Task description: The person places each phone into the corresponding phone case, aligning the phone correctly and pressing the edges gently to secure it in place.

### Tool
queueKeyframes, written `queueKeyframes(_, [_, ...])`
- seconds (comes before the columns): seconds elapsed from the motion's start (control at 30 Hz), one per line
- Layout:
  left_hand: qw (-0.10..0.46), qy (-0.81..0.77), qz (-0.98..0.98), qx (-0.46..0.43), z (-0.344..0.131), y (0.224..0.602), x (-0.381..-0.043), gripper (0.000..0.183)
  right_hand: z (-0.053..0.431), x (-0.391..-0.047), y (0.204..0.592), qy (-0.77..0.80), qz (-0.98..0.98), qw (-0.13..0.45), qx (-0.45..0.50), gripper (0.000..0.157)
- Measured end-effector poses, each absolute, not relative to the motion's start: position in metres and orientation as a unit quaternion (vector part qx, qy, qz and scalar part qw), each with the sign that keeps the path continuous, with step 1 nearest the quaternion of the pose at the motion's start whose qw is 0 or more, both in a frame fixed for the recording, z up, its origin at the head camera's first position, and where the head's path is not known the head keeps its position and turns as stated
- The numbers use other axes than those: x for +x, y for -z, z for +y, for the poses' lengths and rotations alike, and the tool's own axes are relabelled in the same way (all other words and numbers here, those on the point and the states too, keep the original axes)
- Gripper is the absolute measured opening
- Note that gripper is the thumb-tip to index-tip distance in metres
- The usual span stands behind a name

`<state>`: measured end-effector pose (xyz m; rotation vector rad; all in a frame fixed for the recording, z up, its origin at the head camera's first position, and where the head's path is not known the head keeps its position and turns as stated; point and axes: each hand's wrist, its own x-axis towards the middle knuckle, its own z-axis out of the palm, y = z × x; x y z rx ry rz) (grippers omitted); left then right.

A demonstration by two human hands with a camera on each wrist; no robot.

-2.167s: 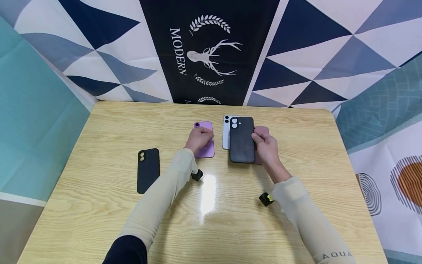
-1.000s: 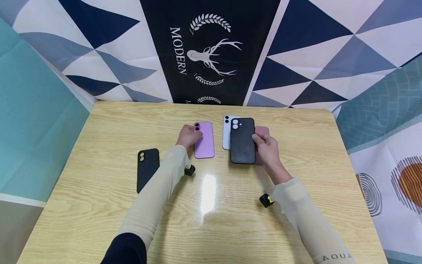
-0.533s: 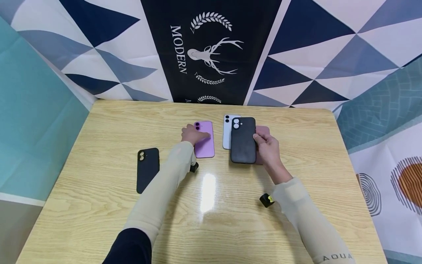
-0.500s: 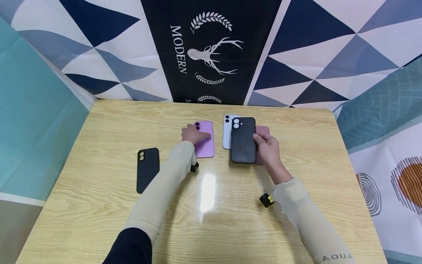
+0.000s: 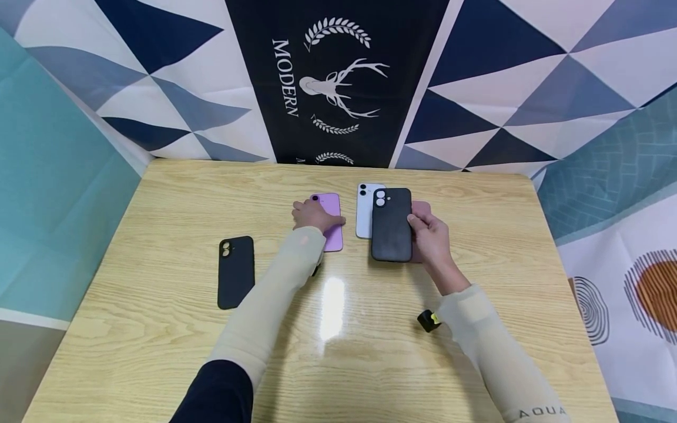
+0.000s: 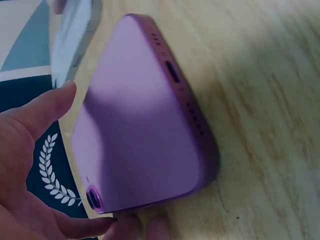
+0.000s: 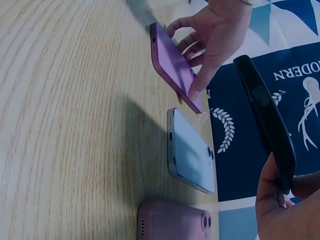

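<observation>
My left hand (image 5: 316,217) spans the lilac phone (image 5: 334,239), which lies back up on the table. In the left wrist view the thumb (image 6: 57,102) is stretched out along one side, seemingly just off the edge. Several fingertips (image 6: 127,227) lie along the opposite edge, partly hidden by the phone. Held above the table, a black phone case (image 5: 391,229) is pinched at its right edge by my right hand (image 5: 431,238). Under that case, from the head view, a white phone (image 5: 364,214) and a pink phone or case (image 5: 422,211) are partly covered; the right wrist view shows both.
Another black phone case (image 5: 235,273) lies at the left of the wooden table (image 5: 174,235), beside my left forearm. A patterned backdrop (image 5: 338,82) rises behind the table's far edge. Small black devices, one of them a wrist block (image 5: 427,321), sit on my sleeves.
My left hand has shifted from the lilac phone's left edge to the right across it, with the thumb now at its right edge. My right hand and its black case have barely moved.
</observation>
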<state>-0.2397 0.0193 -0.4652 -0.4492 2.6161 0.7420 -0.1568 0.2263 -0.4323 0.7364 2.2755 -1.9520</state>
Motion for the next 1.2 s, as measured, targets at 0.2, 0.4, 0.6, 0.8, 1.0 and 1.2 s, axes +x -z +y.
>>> queueKeyframes(0.2, [0.183,-0.253,0.935,-0.170,0.022,0.465,-0.239,0.083,0.225,-0.157,0.431,0.638,0.732,0.022,0.237,0.038])
queueKeyframes(0.4, [0.180,-0.240,0.938,-0.177,0.022,0.465,-0.239,0.084,0.225,-0.156,0.429,0.650,0.723,0.018,0.234,0.038])
queueKeyframes(0.6, [0.183,-0.231,0.940,-0.173,0.018,0.465,-0.240,0.091,0.224,-0.157,0.429,0.647,0.725,0.014,0.236,0.038])
queueKeyframes(0.8, [0.173,-0.308,0.924,-0.147,0.007,0.465,-0.239,0.087,0.225,-0.156,0.429,0.636,0.731,0.024,0.244,0.038])
queueKeyframes(1.0, [0.182,-0.419,0.882,-0.112,-0.003,0.472,-0.243,0.070,0.226,-0.155,0.429,0.627,0.738,0.027,0.249,0.038])
queueKeyframes(1.2, [0.206,-0.516,0.824,-0.111,-0.007,0.472,-0.242,0.056,0.225,-0.155,0.427,0.630,0.735,0.025,0.250,0.039])
